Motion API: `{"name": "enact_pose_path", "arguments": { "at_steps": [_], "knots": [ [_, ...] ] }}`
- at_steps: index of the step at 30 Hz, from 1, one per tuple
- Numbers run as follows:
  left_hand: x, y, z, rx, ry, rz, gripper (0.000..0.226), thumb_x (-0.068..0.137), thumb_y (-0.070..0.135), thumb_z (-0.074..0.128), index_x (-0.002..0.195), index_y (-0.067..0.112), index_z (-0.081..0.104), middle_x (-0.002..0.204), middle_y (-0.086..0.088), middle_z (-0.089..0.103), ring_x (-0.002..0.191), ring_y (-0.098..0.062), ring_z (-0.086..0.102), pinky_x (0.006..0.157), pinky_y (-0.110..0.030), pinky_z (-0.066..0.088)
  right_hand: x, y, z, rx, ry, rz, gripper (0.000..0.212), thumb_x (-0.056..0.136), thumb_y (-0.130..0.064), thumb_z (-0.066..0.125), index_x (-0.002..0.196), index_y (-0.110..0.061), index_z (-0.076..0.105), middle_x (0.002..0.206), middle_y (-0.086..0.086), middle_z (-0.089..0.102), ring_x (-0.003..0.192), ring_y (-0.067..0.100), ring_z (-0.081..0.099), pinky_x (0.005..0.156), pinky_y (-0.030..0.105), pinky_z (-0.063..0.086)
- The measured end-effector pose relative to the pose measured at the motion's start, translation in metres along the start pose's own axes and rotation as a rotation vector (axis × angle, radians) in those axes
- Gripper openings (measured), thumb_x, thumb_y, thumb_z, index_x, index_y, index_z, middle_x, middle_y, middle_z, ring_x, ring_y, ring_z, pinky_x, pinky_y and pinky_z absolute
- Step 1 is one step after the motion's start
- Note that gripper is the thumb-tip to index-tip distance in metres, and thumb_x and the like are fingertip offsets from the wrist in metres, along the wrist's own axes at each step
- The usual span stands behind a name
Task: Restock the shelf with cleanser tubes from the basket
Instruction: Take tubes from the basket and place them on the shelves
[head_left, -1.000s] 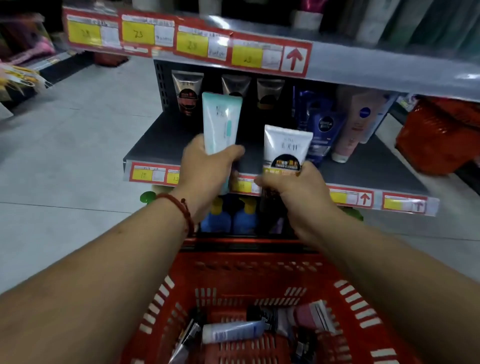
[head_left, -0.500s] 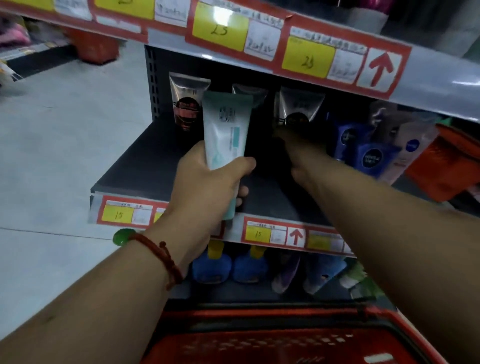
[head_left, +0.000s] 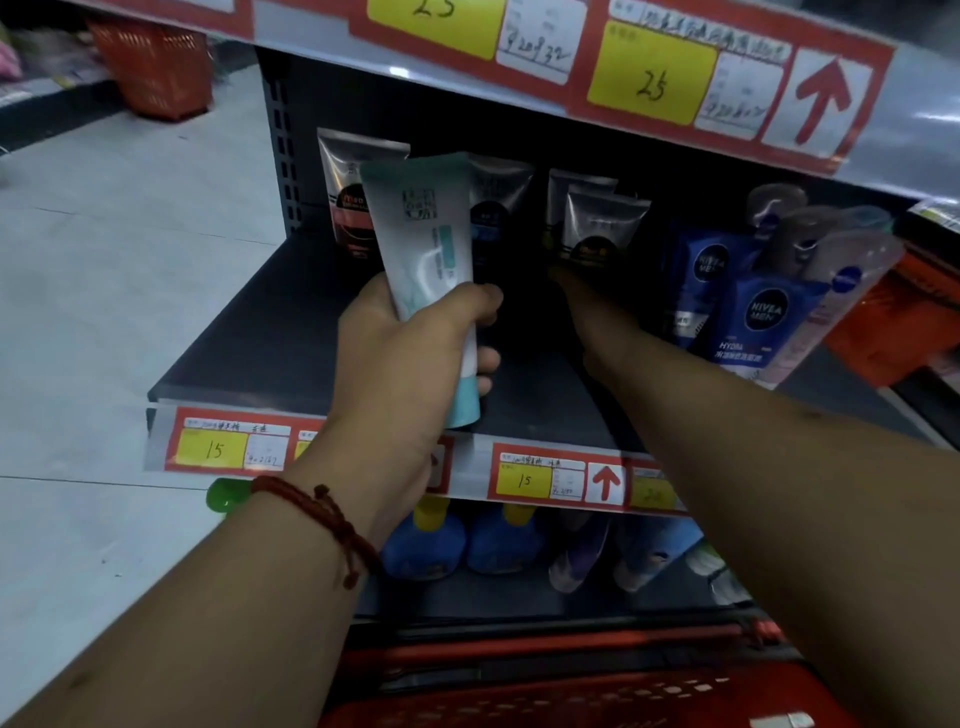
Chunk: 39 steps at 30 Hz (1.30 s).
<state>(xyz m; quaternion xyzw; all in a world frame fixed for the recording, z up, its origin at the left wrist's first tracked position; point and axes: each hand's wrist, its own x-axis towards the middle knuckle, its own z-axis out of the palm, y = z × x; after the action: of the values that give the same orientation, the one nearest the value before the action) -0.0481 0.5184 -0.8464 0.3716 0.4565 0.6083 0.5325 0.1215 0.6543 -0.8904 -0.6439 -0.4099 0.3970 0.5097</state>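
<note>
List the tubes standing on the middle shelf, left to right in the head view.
Silver tube with red-black label → silver tube with dark blue label → pair of silver tubes with black-gold labels → blue Nivea Men tubes → pale pink Nivea tube.

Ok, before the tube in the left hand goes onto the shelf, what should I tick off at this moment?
1. Left hand grips the white and teal tube firmly: ok.
2. That tube is cap end down: ok.
3. Bare shelf space beside the row: ok.
4. Silver tube at the back stands upright: ok.
5. Right hand has let go of the silver tube: cannot tell, its fingers are in shadow.
6. More tubes left in the basket: cannot tell, only the rim shows.
</note>
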Motion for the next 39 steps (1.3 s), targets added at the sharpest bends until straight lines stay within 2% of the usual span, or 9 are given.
{"name": "enact_pose_path", "arguments": {
  "at_steps": [8, 12, 17, 24, 28, 31, 34, 37, 39],
  "knots": [
    [0.000, -0.005, -0.002, 0.022, 0.016, -0.010, 0.020, 0.087, 0.018, 0.076, 0.105, 0.014, 0.067, 0.080, -0.003, 0.071, 0.059, -0.013, 0.067, 0.058, -0.030, 0.058, -0.006, -0.004, -0.004, -0.064, -0.005, -0.026, 0.084, 0.057, -0.061, 0.070, 0.132, -0.022, 0.063, 0.126, 0.006, 0.068, 0.112, 0.025, 0.066, 0.102, 0.043, 0.053],
    [-0.007, 0.001, 0.000, 0.042, -0.010, -0.007, 0.019, 0.087, 0.017, 0.076, 0.104, 0.015, 0.068, 0.082, -0.003, 0.072, 0.060, -0.014, 0.066, 0.058, -0.031, 0.059, -0.019, -0.005, -0.012, -0.177, -0.057, 0.013, 0.057, 0.089, -0.038, 0.072, 0.139, -0.016, 0.058, 0.134, 0.009, 0.063, 0.118, 0.027, 0.062, 0.105, 0.042, 0.052],
    [-0.028, 0.005, 0.002, 0.119, -0.024, -0.008, 0.021, 0.088, 0.015, 0.076, 0.107, 0.015, 0.067, 0.085, -0.006, 0.071, 0.056, -0.013, 0.064, 0.056, -0.030, 0.057, -0.057, -0.019, -0.016, -0.347, -0.042, -0.023, 0.041, 0.088, -0.030, 0.075, 0.124, -0.011, 0.068, 0.125, 0.011, 0.068, 0.111, 0.028, 0.066, 0.097, 0.041, 0.055],
    [-0.103, 0.012, 0.012, 0.310, -0.058, 0.070, 0.024, 0.084, 0.016, 0.079, 0.105, 0.023, 0.069, 0.078, 0.001, 0.072, 0.062, -0.007, 0.066, 0.051, -0.019, 0.049, -0.141, -0.036, -0.048, -0.364, -0.158, -0.075, 0.054, 0.071, -0.035, 0.081, 0.116, -0.011, 0.064, 0.112, 0.007, 0.072, 0.097, 0.025, 0.070, 0.087, 0.041, 0.060],
    [-0.151, 0.032, 0.028, 0.364, -0.127, 0.123, 0.026, 0.086, 0.018, 0.078, 0.110, 0.023, 0.069, 0.082, -0.001, 0.072, 0.066, -0.010, 0.066, 0.057, -0.028, 0.051, -0.183, -0.056, -0.098, -0.479, -0.223, -0.212, 0.068, 0.083, -0.032, 0.079, 0.138, -0.007, 0.049, 0.128, 0.005, 0.060, 0.116, 0.022, 0.058, 0.087, 0.026, 0.044],
    [-0.177, 0.053, 0.053, 0.309, -0.129, 0.128, 0.019, 0.088, 0.016, 0.075, 0.105, 0.021, 0.068, 0.078, -0.008, 0.069, 0.061, -0.018, 0.064, 0.051, -0.029, 0.051, -0.214, -0.074, -0.140, -0.506, -0.216, -0.295, 0.066, 0.085, -0.033, 0.076, 0.142, -0.009, 0.050, 0.139, 0.007, 0.057, 0.128, 0.022, 0.054, 0.099, 0.028, 0.044],
    [-0.196, 0.078, 0.090, 0.276, -0.178, 0.152, 0.013, 0.090, 0.015, 0.071, 0.102, 0.018, 0.068, 0.082, -0.011, 0.070, 0.063, -0.020, 0.064, 0.054, -0.031, 0.053, -0.236, -0.084, -0.174, -0.500, -0.225, -0.319, 0.036, 0.085, -0.029, 0.076, 0.116, -0.014, 0.067, 0.111, 0.002, 0.071, 0.104, 0.017, 0.065, 0.092, 0.035, 0.053],
    [-0.203, 0.103, 0.135, 0.195, -0.231, 0.151, 0.011, 0.094, 0.014, 0.061, 0.104, 0.013, 0.067, 0.083, -0.010, 0.070, 0.063, -0.022, 0.062, 0.059, -0.036, 0.054, -0.254, -0.084, -0.206, -0.444, -0.215, -0.344, 0.010, 0.083, -0.024, 0.074, 0.089, -0.024, 0.065, 0.085, -0.007, 0.069, 0.078, 0.006, 0.063, 0.068, 0.019, 0.047],
    [-0.201, 0.118, 0.166, 0.107, -0.249, 0.086, 0.029, 0.094, 0.015, 0.050, 0.117, 0.002, 0.063, 0.082, -0.010, 0.069, 0.060, -0.021, 0.061, 0.056, -0.033, 0.054, -0.269, -0.083, -0.222, -0.434, -0.211, -0.340, 0.014, 0.083, -0.026, 0.073, 0.081, -0.029, 0.059, 0.077, -0.012, 0.063, 0.069, -0.004, 0.055, 0.059, 0.011, 0.040]
  ]
}}
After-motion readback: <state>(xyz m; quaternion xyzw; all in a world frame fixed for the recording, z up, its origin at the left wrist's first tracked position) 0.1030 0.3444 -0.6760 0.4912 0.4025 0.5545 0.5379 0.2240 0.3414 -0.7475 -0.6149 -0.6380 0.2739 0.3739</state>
